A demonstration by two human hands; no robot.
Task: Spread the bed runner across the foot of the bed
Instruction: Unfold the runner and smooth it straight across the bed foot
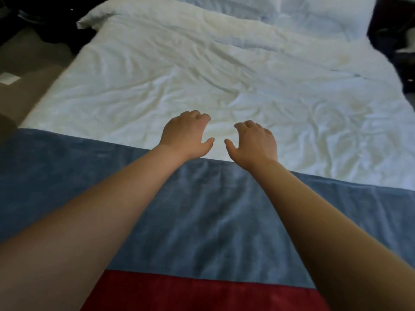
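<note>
Across the bed foot, the bed runner runs left-right, flat.

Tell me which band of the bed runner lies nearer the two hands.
The blue band: its far edge runs beneath both wrists, while the red band sits closest to the camera.

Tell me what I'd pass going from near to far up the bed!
Bed runner's red stripe → runner's blue band → left hand and right hand side by side → wrinkled white duvet → pillows.
</note>
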